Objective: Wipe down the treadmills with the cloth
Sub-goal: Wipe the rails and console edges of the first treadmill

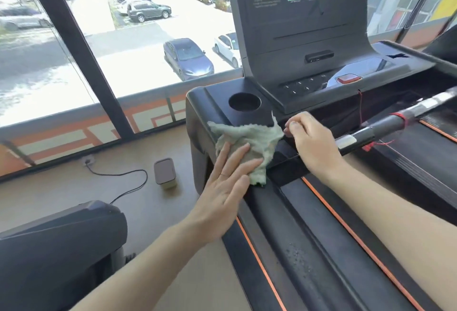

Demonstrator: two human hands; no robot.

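Note:
A black treadmill (pixel 304 236) with orange trim fills the right half of the view, its console lit with green digits. A crumpled pale green cloth (pixel 249 137) lies on the left corner of the console ledge, just below the round cup holder (pixel 244 101). My left hand (pixel 228 179) presses flat on the cloth's lower part with straight fingers. My right hand (pixel 311 141) is beside the cloth's right edge with fingers curled, pinching the cloth's tip at the fingertips.
A silver and black handlebar (pixel 385 125) with a red cord crosses to the right of my right hand. A small lidded box (pixel 165 173) and a black cable (pixel 118 174) lie on the floor by the window. Another dark machine (pixel 61 244) stands at the lower left.

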